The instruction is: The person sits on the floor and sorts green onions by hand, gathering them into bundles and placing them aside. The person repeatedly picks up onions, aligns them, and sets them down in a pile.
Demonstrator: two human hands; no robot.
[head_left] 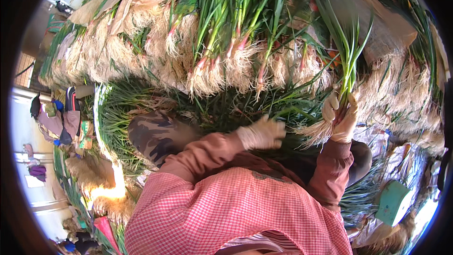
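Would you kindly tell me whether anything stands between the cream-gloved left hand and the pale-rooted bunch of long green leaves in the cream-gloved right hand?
Nothing visible stands between the left hand and the pale-rooted green bunch in the right hand; loose green leaves show behind the gap, seemingly lower down.

Blurry L hand (262, 133), lower-L glare
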